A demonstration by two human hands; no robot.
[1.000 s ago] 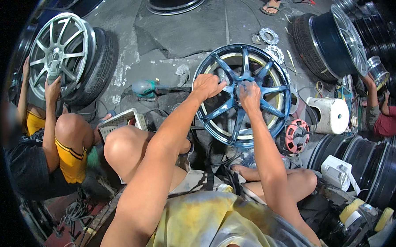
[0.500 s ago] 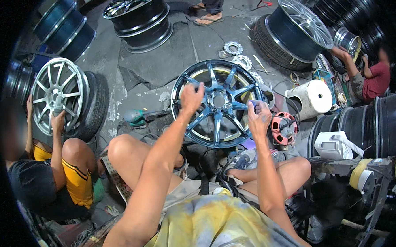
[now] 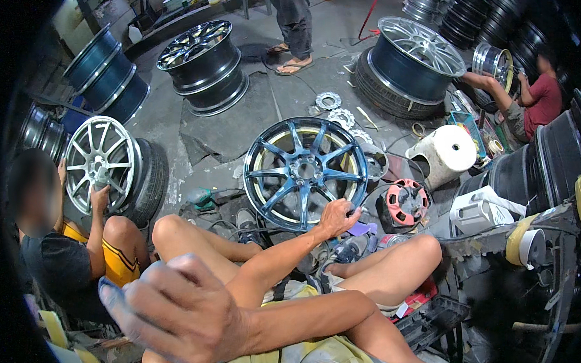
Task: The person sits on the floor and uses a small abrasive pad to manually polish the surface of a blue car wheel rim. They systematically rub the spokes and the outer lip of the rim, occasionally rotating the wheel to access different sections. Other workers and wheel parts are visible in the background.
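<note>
A dark blue, glossy multi-spoke wheel rim (image 3: 305, 171) lies tilted in front of my knees. My left hand (image 3: 338, 218) reaches across to its near right edge, fingers curled over the lip. Crossing over that arm, my right forearm brings my right hand (image 3: 176, 313) to the lower left, close to the camera and partly blurred. Its fingers are bent in, with a bluish patch at the fingertips; what they hold, if anything, cannot be made out. Beside the wheel, near my foot, lies a purple cloth-like piece (image 3: 362, 229).
At left a person (image 3: 53, 244) works on a silver wheel (image 3: 102, 164) leaning on a tyre. A red, round slotted object (image 3: 405, 204) and a white stool (image 3: 446, 150) stand to the right. Stacked rims (image 3: 208, 75) stand farther back; another person (image 3: 540, 99) sits at far right.
My left hand has moved from the wheel's upper left to its near right edge. My right hand has left the wheel and swung across to the lower left. The view has tilted upward.
</note>
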